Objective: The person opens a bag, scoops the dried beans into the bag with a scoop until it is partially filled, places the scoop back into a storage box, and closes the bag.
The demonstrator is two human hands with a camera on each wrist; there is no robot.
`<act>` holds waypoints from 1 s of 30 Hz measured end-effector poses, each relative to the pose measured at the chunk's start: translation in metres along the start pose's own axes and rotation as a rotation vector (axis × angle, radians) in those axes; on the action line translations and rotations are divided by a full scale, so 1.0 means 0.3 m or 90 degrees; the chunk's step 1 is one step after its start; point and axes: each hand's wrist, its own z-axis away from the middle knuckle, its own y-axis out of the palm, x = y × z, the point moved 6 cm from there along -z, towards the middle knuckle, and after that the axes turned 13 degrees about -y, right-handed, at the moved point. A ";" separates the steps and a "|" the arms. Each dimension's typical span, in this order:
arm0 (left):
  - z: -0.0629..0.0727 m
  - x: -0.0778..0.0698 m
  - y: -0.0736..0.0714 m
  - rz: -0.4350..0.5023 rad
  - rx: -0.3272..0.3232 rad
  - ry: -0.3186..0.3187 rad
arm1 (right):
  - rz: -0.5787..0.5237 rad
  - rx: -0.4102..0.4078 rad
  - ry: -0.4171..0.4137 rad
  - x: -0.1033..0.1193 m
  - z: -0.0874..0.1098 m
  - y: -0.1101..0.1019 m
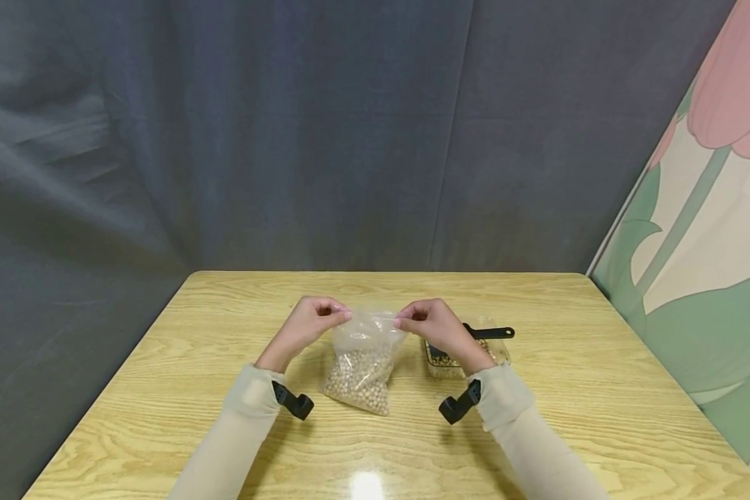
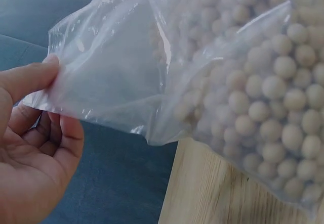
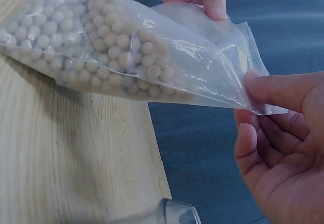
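Observation:
A clear plastic zip bag (image 1: 364, 371) filled with pale round beads or beans stands tilted on the table, its top pulled upward. My left hand (image 1: 315, 318) pinches the bag's upper left corner between thumb and fingers. At the opposite top corner, my right hand (image 1: 434, 325) pinches the plastic the same way. In the left wrist view the bag's upper part (image 2: 111, 62) is stretched flat, with the pale balls (image 2: 273, 123) gathered lower down. The right wrist view shows the right thumb pressing the bag's top strip (image 3: 255, 57).
Behind my right wrist sits a clear container (image 1: 446, 371) of similar tan balls. A black-handled scoop (image 1: 496, 332) lies across it. The wooden table (image 1: 225, 298) ends at a dark curtain (image 1: 325, 139); a flower-patterned cloth (image 1: 712, 278) hangs at the right.

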 end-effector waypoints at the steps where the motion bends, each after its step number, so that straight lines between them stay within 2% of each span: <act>1: 0.001 -0.001 0.000 -0.002 -0.003 0.001 | -0.002 0.000 0.000 0.001 -0.001 0.001; 8: 0.010 -0.013 0.000 -0.007 0.011 0.019 | -0.013 0.014 0.015 0.001 -0.005 0.005; 11: 0.012 -0.008 0.003 0.003 0.024 0.009 | -0.020 0.019 0.024 -0.001 -0.005 0.007; 18: 0.008 -0.002 0.014 0.035 0.055 -0.007 | -0.015 0.038 0.008 0.000 -0.011 0.024; 24: 0.007 -0.007 0.020 0.019 0.054 -0.008 | -0.007 0.021 -0.003 0.004 -0.014 0.029; 30: 0.010 -0.022 0.023 -0.013 0.043 0.013 | -0.008 -0.010 0.005 0.004 -0.012 0.030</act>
